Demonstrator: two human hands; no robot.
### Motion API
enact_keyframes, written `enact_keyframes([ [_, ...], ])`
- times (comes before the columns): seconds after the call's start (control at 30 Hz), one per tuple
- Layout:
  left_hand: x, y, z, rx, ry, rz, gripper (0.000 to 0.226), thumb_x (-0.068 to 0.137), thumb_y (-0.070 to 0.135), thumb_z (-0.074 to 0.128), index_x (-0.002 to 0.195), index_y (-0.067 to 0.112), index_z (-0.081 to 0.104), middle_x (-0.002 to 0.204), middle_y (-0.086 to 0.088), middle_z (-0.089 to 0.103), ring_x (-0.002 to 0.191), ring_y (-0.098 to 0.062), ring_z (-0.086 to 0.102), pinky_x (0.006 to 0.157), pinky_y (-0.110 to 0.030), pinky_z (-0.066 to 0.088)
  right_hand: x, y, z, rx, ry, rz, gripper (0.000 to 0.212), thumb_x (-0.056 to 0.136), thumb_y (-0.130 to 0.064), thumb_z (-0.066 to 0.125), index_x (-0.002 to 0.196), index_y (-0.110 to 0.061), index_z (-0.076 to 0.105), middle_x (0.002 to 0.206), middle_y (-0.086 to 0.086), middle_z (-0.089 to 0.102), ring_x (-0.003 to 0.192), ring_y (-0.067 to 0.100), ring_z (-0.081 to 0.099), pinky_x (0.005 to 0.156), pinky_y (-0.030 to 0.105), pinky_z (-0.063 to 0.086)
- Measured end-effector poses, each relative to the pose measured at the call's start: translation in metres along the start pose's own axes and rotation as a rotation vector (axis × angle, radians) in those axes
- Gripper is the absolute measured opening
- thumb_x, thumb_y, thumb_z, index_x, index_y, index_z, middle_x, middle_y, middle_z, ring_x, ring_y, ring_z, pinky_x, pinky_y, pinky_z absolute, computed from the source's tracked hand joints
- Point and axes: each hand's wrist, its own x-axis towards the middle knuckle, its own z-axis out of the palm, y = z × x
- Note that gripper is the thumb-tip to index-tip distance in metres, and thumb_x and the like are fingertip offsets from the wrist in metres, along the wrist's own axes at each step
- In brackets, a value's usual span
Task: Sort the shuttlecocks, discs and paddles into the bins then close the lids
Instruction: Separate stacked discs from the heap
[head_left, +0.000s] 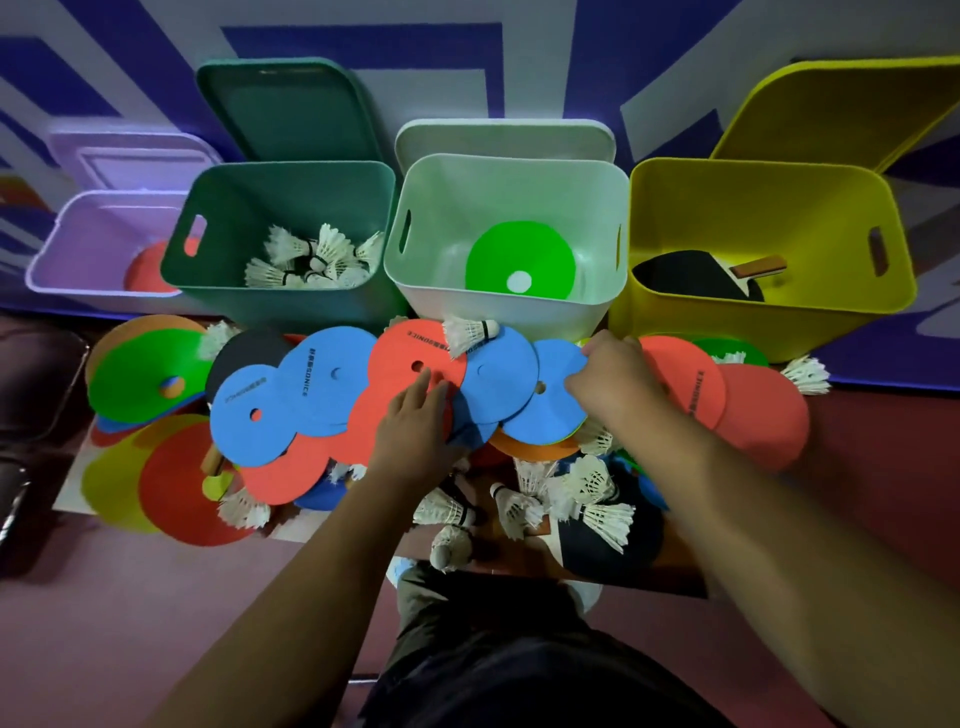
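A heap of flat discs covers the table: blue discs (311, 395), red discs (415, 358), a green disc (140, 374). White shuttlecocks (597, 499) lie among them, one (467, 332) on top of the heap. My left hand (415, 426) rests on the red and blue discs with its fingers stretched out. My right hand (613, 379) pinches the edge of a blue disc (550, 410). The purple bin (98, 244) holds a red disc, the dark green bin (234, 208) shuttlecocks, the white bin (498, 202) a green disc (519, 260), the yellow bin (727, 208) a paddle (701, 275).
All the bins stand open in a row at the table's far edge, their lids (285, 109) tipped back against the patterned wall. A dark paddle (597, 545) lies under shuttlecocks near the front edge. A dark chair (31, 395) stands at the left.
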Motion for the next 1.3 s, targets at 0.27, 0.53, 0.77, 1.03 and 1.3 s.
enact_keyframes([
  [0.27, -0.009, -0.017, 0.011, -0.093, -0.016, -0.084, 0.102, 0.092, 0.061, 0.07, 0.167, 0.013, 0.02, 0.176, -0.006, 0.009, 0.159, -0.037, 0.017, 0.126, -0.053, 0.028, 0.011, -0.004, 0.005, -0.072, -0.015, 0.084, 0.047, 0.095, -0.022, 0.069, 0.138, -0.011, 0.056, 0.153, 0.017, 0.038, 0.115, 0.036, 0.055, 0.076, 0.036, 0.042],
  [0.53, -0.023, -0.019, -0.017, -0.203, 0.263, -0.009, 0.022, 0.108, 0.028, 0.05, 0.103, 0.016, 0.068, 0.099, -0.003, 0.062, 0.089, -0.031, 0.059, 0.065, -0.037, 0.042, 0.004, -0.019, -0.004, 0.036, 0.099, -0.02, 0.021, 0.094, -0.032, 0.064, 0.105, -0.013, 0.066, 0.12, 0.016, 0.055, 0.107, 0.038, 0.058, 0.079, 0.037, 0.046],
  [0.77, -0.031, -0.03, -0.081, -0.331, 0.544, -0.108, 0.031, 0.107, 0.028, 0.049, 0.078, 0.017, 0.053, 0.074, -0.002, 0.056, 0.07, -0.025, 0.052, 0.059, -0.042, 0.038, -0.023, -0.075, -0.033, 0.31, 0.017, -0.193, 0.023, 0.082, -0.034, 0.052, 0.071, -0.017, 0.039, 0.068, 0.008, 0.039, 0.061, 0.031, 0.049, 0.058, 0.04, 0.04],
  [1.03, -0.029, -0.091, -0.118, -1.009, 0.571, -0.401, 0.027, 0.101, 0.038, 0.059, 0.091, 0.018, 0.075, 0.082, -0.005, 0.073, 0.076, -0.011, 0.059, 0.079, -0.038, 0.053, -0.056, -0.166, -0.025, 0.409, 0.015, -0.356, 0.031, 0.087, -0.027, 0.063, 0.087, 0.003, 0.057, 0.073, 0.022, 0.066, 0.059, 0.034, 0.071, 0.061, 0.044, 0.058],
  [1.3, 0.002, -0.202, -0.159, -1.428, 0.518, -0.625, 0.026, 0.099, 0.03, 0.064, 0.075, 0.024, 0.057, 0.059, 0.003, 0.043, 0.047, -0.01, 0.039, 0.054, -0.024, 0.034, -0.06, -0.276, 0.039, 0.491, -0.004, -0.369, 0.017, 0.086, -0.021, 0.071, 0.077, -0.012, 0.059, 0.062, -0.005, 0.053, 0.054, 0.013, 0.051, 0.056, 0.028, 0.042],
])
